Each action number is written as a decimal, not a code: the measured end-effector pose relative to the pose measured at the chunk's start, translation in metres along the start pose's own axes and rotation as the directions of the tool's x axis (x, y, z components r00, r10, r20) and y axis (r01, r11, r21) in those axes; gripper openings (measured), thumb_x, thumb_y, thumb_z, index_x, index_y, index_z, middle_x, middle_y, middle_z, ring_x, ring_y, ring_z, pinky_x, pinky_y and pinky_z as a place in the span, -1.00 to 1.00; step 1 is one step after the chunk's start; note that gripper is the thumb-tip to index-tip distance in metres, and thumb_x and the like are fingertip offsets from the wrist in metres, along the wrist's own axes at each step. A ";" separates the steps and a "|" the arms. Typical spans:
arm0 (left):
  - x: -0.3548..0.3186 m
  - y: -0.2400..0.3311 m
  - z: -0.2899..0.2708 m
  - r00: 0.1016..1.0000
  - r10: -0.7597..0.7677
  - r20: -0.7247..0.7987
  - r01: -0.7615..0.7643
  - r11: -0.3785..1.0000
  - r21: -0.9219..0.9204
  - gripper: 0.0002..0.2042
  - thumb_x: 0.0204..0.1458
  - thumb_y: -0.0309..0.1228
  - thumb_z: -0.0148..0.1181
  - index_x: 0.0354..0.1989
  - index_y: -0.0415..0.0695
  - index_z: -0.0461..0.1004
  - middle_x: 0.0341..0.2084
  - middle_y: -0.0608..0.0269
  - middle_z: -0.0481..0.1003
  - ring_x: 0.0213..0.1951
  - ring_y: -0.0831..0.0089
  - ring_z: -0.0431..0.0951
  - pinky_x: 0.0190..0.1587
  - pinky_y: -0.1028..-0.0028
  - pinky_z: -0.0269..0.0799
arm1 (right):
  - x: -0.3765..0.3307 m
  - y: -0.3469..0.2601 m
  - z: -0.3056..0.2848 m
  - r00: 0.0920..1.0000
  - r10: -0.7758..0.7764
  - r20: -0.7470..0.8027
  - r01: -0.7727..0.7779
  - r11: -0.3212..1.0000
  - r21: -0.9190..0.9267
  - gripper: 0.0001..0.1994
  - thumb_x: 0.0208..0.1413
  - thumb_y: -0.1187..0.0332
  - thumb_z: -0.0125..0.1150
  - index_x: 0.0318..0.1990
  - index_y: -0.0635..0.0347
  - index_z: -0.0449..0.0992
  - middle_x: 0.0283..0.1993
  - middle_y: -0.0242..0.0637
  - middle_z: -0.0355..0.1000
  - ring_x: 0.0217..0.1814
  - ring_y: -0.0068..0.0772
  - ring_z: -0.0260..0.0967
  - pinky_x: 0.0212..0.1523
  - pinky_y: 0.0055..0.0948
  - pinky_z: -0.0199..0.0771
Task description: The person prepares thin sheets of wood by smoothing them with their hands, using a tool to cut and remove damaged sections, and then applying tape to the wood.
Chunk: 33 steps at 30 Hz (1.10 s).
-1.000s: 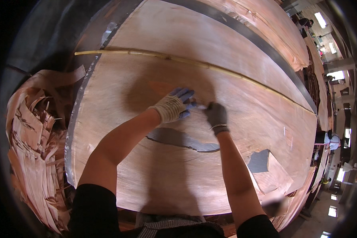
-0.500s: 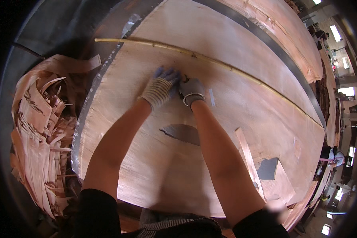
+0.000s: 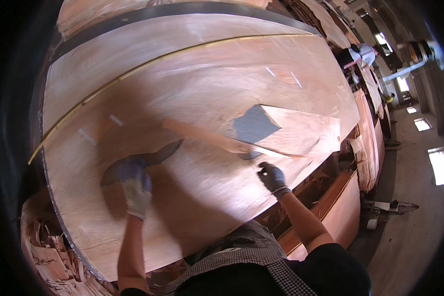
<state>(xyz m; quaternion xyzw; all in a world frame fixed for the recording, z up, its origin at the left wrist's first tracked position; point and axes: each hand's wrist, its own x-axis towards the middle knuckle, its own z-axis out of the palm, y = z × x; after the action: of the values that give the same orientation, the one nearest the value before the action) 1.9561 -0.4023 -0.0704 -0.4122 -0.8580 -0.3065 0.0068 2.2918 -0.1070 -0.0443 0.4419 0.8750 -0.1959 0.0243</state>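
Two gloved hands work over one broad veneer sheet [image 3: 197, 98], thin reddish wood with fine grain, lying flat on the table [image 3: 148, 12]. The left hand [image 3: 135, 185], in a pale knit glove with bluish fingertips, rests palm down on the sheet, fingers together and flat, holding nothing; just past its fingertips lies a long dark tear [image 3: 153, 158] in the veneer. The right hand [image 3: 271, 177], in a dark glove, has its fingers curled at the near end of one narrow veneer strip [image 3: 217, 139]; whether they pinch it cannot be told. Beyond those fingers is one angular grey hole [image 3: 254, 123]. Four short pale tape pieces dot the sheet. Curled veneer scraps [image 3: 49, 256] pile below the left forearm.
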 end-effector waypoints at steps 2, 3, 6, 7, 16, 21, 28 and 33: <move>-0.039 0.057 0.023 0.987 0.103 0.125 -0.097 0.994 -0.052 -0.62 -0.04 -0.40 0.02 0.01 -0.16 0.38 0.05 0.07 0.34 0.17 0.05 0.21 0.26 -0.01 -0.11 | -0.011 0.057 -0.026 0.989 0.103 -0.102 -0.116 0.984 -0.134 -0.61 -0.12 0.34 0.23 -0.05 0.08 0.37 -0.20 -0.10 0.40 -0.22 -0.09 0.43 -0.24 -0.22 0.45; -0.056 0.079 0.037 0.975 0.131 0.179 -0.122 0.991 -0.060 -0.61 -0.06 -0.39 0.04 0.00 -0.16 0.39 0.04 0.08 0.34 0.16 0.06 0.22 0.25 -0.04 -0.12 | -0.011 0.075 -0.036 0.984 0.121 -0.128 -0.148 0.963 -0.226 -0.53 -0.13 0.34 0.23 0.02 0.06 0.32 -0.12 -0.09 0.35 -0.21 -0.07 0.43 -0.24 -0.20 0.46; -0.080 0.163 0.066 0.958 0.177 0.225 -0.154 0.981 -0.117 -0.61 -0.11 -0.38 0.06 -0.03 -0.15 0.41 0.02 0.09 0.36 0.14 0.06 0.24 0.24 -0.05 -0.10 | 0.001 0.133 -0.048 0.992 0.055 -0.115 -0.090 0.939 -0.332 -0.40 -0.11 0.34 0.20 0.17 0.01 0.17 -0.07 -0.07 0.25 -0.15 -0.04 0.38 -0.27 -0.15 0.47; -0.086 0.186 0.075 0.954 0.180 0.241 -0.158 0.981 -0.110 -0.61 -0.11 -0.38 0.06 -0.04 -0.15 0.41 0.01 0.10 0.36 0.14 0.06 0.24 0.24 -0.04 -0.09 | 0.017 0.141 -0.046 0.994 0.025 -0.108 -0.057 0.949 -0.310 -0.40 -0.10 0.32 0.19 0.18 0.00 0.17 -0.09 -0.07 0.26 -0.15 -0.04 0.37 -0.28 -0.14 0.47; -0.082 0.379 0.174 0.924 0.065 0.376 0.056 0.952 -0.302 -0.65 0.05 -0.36 -0.02 0.01 -0.19 0.37 0.05 -0.01 0.34 0.13 0.03 0.25 0.19 0.19 0.09 | 0.078 0.173 -0.089 0.939 -0.279 -0.199 0.258 0.958 -0.127 -0.89 -0.03 0.31 0.10 -0.34 0.07 0.46 -0.28 -0.16 0.38 -0.24 -0.07 0.39 -0.29 -0.18 0.44; -0.060 0.438 0.227 0.910 0.128 0.396 -0.015 0.961 -0.275 -0.65 0.07 -0.33 -0.03 0.03 -0.16 0.36 0.03 0.00 0.36 0.11 0.08 0.27 0.19 0.22 0.10 | 0.098 0.222 -0.120 0.910 -0.327 -0.253 0.353 0.933 0.063 -0.77 -0.11 0.30 0.21 -0.25 0.10 0.47 -0.24 -0.12 0.38 -0.25 -0.04 0.40 -0.27 -0.17 0.43; -0.151 0.430 0.201 0.872 -0.083 0.482 0.209 0.954 -0.213 -0.73 0.03 -0.38 0.00 -0.10 -0.14 0.45 -0.18 0.01 0.46 -0.07 0.10 0.41 0.09 0.21 0.21 | 0.225 0.271 -0.115 0.938 -0.319 -0.138 0.321 0.947 -0.009 -0.55 -0.21 0.24 0.33 -0.08 0.10 0.45 -0.17 -0.12 0.43 -0.13 -0.16 0.40 -0.13 -0.24 0.42; -0.237 0.406 0.175 0.887 -0.208 0.413 0.276 0.954 -0.113 -0.72 0.02 -0.32 0.02 -0.12 -0.12 0.45 -0.22 0.03 0.48 -0.15 0.07 0.45 -0.03 0.19 0.31 | 0.273 0.255 -0.096 0.756 -0.648 -0.091 0.652 0.758 0.020 -0.46 -0.17 0.40 0.27 0.09 0.09 0.36 0.18 -0.15 0.27 0.21 -0.14 0.22 0.16 -0.33 0.25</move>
<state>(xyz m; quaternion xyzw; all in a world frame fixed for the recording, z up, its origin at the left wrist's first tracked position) 2.4436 -0.2838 -0.0639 -0.3542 -0.8571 -0.2865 -0.2406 2.3382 0.2722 -0.0969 0.1187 0.9690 -0.1968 -0.0907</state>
